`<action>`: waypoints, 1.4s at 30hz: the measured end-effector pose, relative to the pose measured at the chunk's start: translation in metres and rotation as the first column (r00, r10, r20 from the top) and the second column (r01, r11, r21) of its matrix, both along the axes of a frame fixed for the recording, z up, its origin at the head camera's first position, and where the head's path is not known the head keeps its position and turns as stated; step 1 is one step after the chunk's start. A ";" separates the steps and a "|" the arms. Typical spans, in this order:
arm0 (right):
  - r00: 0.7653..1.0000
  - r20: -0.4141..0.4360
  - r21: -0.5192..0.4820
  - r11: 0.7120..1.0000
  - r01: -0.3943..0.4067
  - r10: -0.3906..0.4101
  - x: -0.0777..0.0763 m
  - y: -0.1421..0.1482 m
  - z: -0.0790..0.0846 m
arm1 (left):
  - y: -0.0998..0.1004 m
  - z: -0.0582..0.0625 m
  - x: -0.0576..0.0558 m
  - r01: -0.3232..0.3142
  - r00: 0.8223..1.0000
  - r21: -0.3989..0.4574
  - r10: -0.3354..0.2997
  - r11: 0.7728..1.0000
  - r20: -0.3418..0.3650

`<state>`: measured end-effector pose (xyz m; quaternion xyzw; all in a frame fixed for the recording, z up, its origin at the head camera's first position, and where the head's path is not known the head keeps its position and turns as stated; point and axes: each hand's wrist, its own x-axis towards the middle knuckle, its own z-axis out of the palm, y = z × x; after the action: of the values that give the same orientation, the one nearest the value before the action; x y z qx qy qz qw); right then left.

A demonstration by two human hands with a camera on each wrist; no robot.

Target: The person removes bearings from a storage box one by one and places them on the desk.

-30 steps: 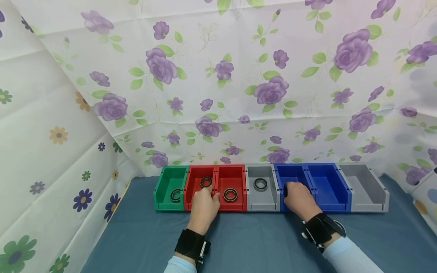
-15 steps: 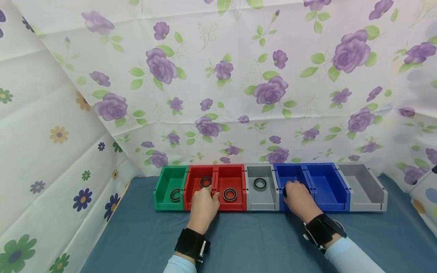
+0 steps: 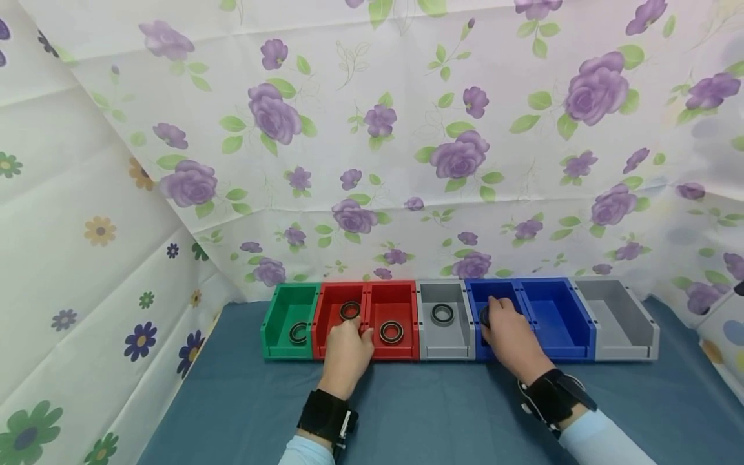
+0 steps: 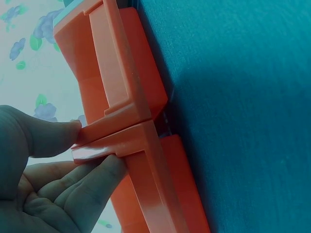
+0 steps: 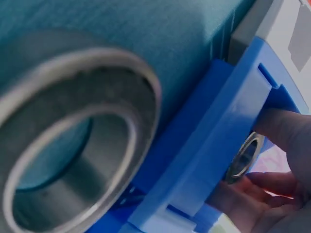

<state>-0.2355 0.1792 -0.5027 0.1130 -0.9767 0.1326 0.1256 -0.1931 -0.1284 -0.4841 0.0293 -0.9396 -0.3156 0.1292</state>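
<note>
In the head view, my left hand (image 3: 347, 352) pinches the adjoining side walls of the left red bin (image 3: 336, 294) and the right red bin (image 3: 392, 296). The left wrist view shows the thumb on one wall and fingers on the other. My right hand (image 3: 514, 339) reaches into the left blue bin (image 3: 494, 289). There it holds a ball bearing (image 5: 245, 158) on edge between thumb and fingers, partly covered in the head view. Large and blurred, another bearing (image 5: 141, 97) fills the right wrist view's foreground; what holds it is out of sight.
Bearings lie in the green bin (image 3: 290, 296), both red bins and the left grey bin (image 3: 444, 290). The right blue bin (image 3: 552, 307) and right grey bin (image 3: 619, 313) end the row. A floral sheet (image 3: 372, 161) hangs behind the blue cloth-covered table (image 3: 430, 413).
My right hand has shifted slightly farther into the left blue bin, and its fingers have moved around the bearing. The left hand has stayed in place.
</note>
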 end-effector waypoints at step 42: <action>0.905 -0.412 -0.310 0.918 -0.246 0.103 0.046 0.009 0.058 | 0.000 0.000 0.002 0.007 1.000 -0.006 -0.007 1.000 -0.024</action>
<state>-0.1899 0.1886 -0.4451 0.2007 -0.8778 0.2923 0.3220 -0.1914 -0.1282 -0.4844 0.0217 -0.9390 -0.3135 0.1396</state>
